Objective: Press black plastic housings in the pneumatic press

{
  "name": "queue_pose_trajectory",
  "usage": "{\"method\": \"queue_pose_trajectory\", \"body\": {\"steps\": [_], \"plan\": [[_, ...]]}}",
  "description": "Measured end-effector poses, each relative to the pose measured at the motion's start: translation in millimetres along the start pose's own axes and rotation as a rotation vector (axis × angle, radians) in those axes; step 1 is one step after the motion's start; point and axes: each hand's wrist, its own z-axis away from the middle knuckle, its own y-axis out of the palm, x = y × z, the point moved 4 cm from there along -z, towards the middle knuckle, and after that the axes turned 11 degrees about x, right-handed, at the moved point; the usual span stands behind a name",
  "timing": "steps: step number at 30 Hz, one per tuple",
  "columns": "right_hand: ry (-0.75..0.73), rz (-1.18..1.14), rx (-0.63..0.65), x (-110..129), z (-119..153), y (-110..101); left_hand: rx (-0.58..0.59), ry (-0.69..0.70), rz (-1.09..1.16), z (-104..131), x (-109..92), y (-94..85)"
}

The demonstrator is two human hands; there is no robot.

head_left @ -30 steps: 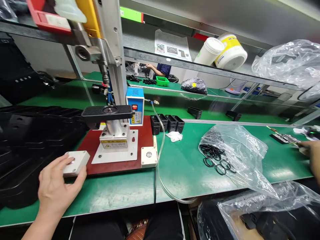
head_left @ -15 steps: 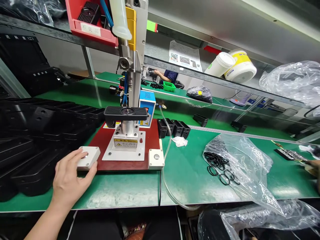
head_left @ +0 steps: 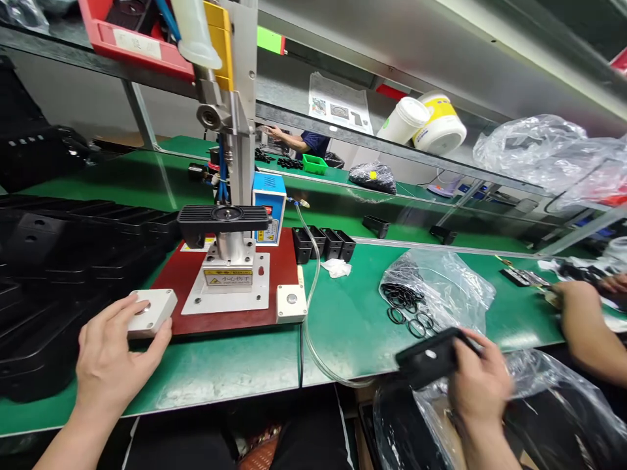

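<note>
My left hand (head_left: 110, 349) lies over a white push-button box (head_left: 159, 310) at the left front corner of the press base. Its thumb is against the near side, and its fingers curl over the top, a fingertip at the button. My right hand (head_left: 480, 382), slightly blurred, grips a black plastic housing (head_left: 426, 359) with a pale oval spot, held above the bench's front edge. On the metal post of the press (head_left: 230, 245) sits a black ribbed plastic part (head_left: 223, 219) with a round centre. A second push-button box (head_left: 291, 303) stands untouched at the base's right corner.
Black housings (head_left: 63, 294) are piled at left. Several black pieces (head_left: 323, 243) stand behind a clear hose (head_left: 313, 339). Black rubber rings (head_left: 404, 297) spill from a plastic bag (head_left: 460, 287). A co-worker's arm (head_left: 582, 320) reaches in at right. A shelf holds a red bin (head_left: 142, 46).
My right hand has come into view at lower right with the black housing. The camera view has shifted right; my left hand stays on the push-button box.
</note>
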Motion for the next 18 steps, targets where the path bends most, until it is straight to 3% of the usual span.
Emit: {"method": "queue_pose_trajectory", "body": {"steps": [2, 5, 7, 13, 18], "plan": [[-0.146, -0.131, 0.199, 31.8, 4.3, 45.1, 0.016, -0.004, -0.001, -0.5, -0.2, 0.0], [-0.376, -0.234, 0.279, 76.2, 18.7, 95.4, -0.004, 0.027, -0.002, -1.6, -1.0, -0.6], [-0.504, -0.244, 0.292, 97.4, 29.5, 116.1, -0.011, 0.049, 0.005, -2.3, -1.6, -0.4], [-0.865, -0.23, 0.213, 131.9, 52.7, 138.9, -0.036, 0.061, 0.03, -2.1, -3.0, -3.5], [-0.823, -0.304, 0.225, 142.6, 56.9, 146.0, -0.159, 0.1, -0.011, 1.5, -0.8, -15.6]]}}
